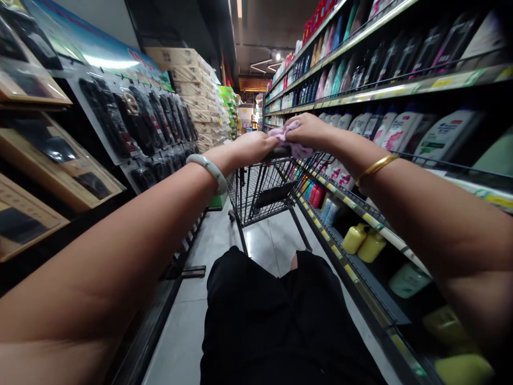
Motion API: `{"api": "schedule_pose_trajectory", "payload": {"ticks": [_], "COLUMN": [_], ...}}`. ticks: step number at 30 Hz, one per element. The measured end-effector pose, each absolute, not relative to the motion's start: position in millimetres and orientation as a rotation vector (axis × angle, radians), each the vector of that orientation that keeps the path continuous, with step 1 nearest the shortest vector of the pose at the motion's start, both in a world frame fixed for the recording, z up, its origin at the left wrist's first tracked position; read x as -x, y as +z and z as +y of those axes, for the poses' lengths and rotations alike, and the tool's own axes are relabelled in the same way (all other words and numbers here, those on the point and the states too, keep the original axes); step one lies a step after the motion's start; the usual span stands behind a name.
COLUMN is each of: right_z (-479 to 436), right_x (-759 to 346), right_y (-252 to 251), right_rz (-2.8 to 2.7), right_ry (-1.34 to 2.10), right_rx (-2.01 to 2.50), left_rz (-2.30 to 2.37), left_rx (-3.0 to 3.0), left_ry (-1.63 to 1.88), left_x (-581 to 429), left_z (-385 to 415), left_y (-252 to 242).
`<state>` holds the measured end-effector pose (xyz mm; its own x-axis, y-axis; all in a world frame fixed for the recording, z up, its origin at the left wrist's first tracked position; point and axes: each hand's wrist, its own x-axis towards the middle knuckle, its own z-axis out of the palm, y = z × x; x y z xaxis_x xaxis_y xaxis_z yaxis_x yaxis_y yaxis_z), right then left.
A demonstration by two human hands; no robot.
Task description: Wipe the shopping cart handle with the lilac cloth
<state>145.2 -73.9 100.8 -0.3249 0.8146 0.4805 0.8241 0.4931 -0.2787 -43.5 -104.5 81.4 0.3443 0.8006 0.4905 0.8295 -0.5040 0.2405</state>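
In the head view, a lilac cloth (301,148) lies bunched over the dark handle (279,154) of a black wire shopping cart (262,184). My right hand (310,128) is closed on the cloth, pressing it to the handle from above. Left of it, my left hand (253,146) is closed over the handle, with its fingertips touching the cloth's edge. The undersides of both hands are hidden. A pale bangle (208,172) circles my left wrist and a gold bracelet (375,167) my right.
Shelves of shampoo bottles (403,128) line the right side, with yellow pump bottles (355,239) low down. Packaged items (154,115) hang on the left, near boxed goods (68,166). Stacked cartons (196,88) stand farther along. Grey tiles (264,240) floor the narrow aisle.
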Motion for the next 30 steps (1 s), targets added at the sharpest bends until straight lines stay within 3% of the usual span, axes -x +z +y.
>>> {"api": "schedule_pose_trajectory", "payload": {"ticks": [5,12,18,22,30], "right_z": [-74.9,-102.4,-88.9,-110.6,-112.8], "right_x": [-165.6,-168.3,-207.4,-210.1,-228.8], "right_y": [104.0,96.7,102.4,107.4,107.9], "right_rz": [-2.137,-2.208,-2.082,-2.173,-2.014], "right_ry": [-0.157,-0.229,-0.249,-0.109,0.049], "right_rx": [1.516,1.321,1.572,1.48,1.494], "left_rz": [-1.425,-1.266,-1.126,-1.019,-1.28], "left_rx": [2.543,2.648,2.757,2.92,2.84], "left_ry": [-0.739,-1.249,-1.193,-1.144,-1.477], "left_x": [54.6,26.4,11.7,16.8,3.8], "left_z": [-94.0,-87.8,-99.2,-90.1,-63.2], "left_y": [65.5,36.9,40.7,36.3,-1.9]}}
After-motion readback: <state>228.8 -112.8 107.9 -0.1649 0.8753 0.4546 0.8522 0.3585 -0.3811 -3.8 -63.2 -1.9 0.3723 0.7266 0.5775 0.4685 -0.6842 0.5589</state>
